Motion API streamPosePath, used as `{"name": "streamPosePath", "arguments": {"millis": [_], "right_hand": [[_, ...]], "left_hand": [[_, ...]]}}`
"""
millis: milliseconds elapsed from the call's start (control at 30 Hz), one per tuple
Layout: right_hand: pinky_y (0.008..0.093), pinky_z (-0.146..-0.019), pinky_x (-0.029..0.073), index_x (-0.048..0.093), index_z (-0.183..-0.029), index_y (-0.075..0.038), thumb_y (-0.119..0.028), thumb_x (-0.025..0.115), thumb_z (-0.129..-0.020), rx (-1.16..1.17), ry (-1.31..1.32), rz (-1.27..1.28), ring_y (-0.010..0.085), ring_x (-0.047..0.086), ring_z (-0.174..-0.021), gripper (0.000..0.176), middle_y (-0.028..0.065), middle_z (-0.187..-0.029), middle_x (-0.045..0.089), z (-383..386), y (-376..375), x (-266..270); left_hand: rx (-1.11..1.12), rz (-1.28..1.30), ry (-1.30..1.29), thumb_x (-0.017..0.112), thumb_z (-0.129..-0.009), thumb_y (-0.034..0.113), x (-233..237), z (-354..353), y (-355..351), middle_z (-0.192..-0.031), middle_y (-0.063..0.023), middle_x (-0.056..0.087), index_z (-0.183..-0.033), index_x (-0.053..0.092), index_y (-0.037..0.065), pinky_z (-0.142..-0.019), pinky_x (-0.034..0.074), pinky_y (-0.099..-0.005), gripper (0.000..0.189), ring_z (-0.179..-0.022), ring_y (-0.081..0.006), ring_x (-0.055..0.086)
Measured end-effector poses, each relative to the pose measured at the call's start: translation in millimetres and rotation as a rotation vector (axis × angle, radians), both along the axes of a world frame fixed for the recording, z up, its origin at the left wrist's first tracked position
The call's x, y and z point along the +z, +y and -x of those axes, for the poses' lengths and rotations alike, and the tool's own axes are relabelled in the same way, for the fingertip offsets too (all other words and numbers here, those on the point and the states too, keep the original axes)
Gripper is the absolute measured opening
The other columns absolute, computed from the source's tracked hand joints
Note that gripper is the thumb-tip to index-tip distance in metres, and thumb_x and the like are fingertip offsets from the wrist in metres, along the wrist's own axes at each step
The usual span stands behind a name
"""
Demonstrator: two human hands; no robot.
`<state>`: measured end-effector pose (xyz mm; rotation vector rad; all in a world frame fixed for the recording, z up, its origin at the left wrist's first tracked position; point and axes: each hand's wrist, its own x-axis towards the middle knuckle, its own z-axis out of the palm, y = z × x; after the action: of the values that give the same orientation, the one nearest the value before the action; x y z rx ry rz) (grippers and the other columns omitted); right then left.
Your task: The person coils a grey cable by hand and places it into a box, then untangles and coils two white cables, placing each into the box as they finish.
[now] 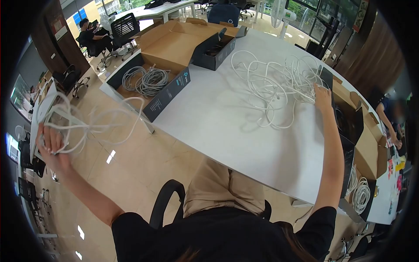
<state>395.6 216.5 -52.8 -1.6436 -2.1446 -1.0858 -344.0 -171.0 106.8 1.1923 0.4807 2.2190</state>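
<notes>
Out to the far left, past the table's edge, my left hand [53,142] is closed around a looped white cable [89,126], whose loops hang in the air and are slightly blurred. On the right part of the white table [209,126] lies a loose tangle of white cable [273,85]. My right hand [322,94] is at the right end of this tangle, its fingers curled on the strands. Coiled grey cable [148,81] rests inside an open box [168,94] at the table's left side.
A smaller dark box [214,54] stands behind the left one. At the right edge are more open boxes [364,131], one with coiled white cable [361,196]. A chair arm [168,196] is beside my legs. One person [92,38] sits far left; another person's arm [386,120] shows right.
</notes>
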Motion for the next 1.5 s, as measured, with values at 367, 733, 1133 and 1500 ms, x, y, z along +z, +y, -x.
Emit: {"name": "streamPosePath", "arguments": {"millis": [367, 733, 1133, 1500], "right_hand": [[0.0396, -0.107, 0.021, 0.049, -0.123, -0.005, -0.029, 0.075, -0.067, 0.956, 0.86, 0.291, 0.0273, 0.053, -0.108, 0.066, 0.0099, -0.112, 0.059, 193.8, -207.8, 138.7], [0.0203, -0.048, 0.031, 0.064, -0.087, 0.002, -0.011, 0.058, -0.086, 0.583, 0.972, 0.059, 0.004, 0.036, -0.054, 0.015, -0.0002, -0.057, 0.047, 123.3, -202.5, 123.0], [0.0208, -0.046, 0.026, 0.059, -0.076, 0.0, -0.026, 0.057, -0.089, 0.159, 0.99, -0.148, 0.0025, 0.031, -0.052, 0.028, -0.0029, -0.054, 0.038, -8.7, -190.8, 89.1], [0.0262, -0.046, 0.033, 0.062, -0.078, -0.002, -0.011, 0.062, -0.082, 0.234, 0.752, -0.094, 0.0155, 0.044, -0.05, 0.01, 0.0071, -0.062, 0.053, 29.0, -218.0, 75.9]], "left_hand": [[-0.539, -0.123, 0.118, 0.032, -0.097, 0.019, 30.3, -189.6, 105.4, -0.044, 0.0043, 0.033, -0.081, 0.037, 0.007, -0.033, 0.03, -0.0201, 0.02, -0.03, -0.0066, 0.032], [0.16, 0.121, 0.608, 0.027, -0.097, 0.041, -18.5, -231.9, 194.3, -0.064, -0.0103, 0.062, -0.108, 0.055, -0.006, -0.036, 0.037, -0.0181, 0.055, -0.042, -0.01, 0.053], [-0.156, 0.33, 0.063, 0.039, -0.095, 0.022, -71.3, -154.0, 258.6, -0.109, -0.0044, 0.06, -0.117, 0.053, 0.0, -0.051, 0.039, -0.0161, 0.034, -0.062, -0.0024, 0.045], [-0.178, 0.525, 0.921, 0.057, -0.082, 0.011, -124.2, -227.6, 241.9, -0.117, -0.0045, 0.054, -0.088, 0.064, 0.005, -0.061, 0.045, -0.0202, 0.011, -0.082, -0.0067, 0.054]]}}
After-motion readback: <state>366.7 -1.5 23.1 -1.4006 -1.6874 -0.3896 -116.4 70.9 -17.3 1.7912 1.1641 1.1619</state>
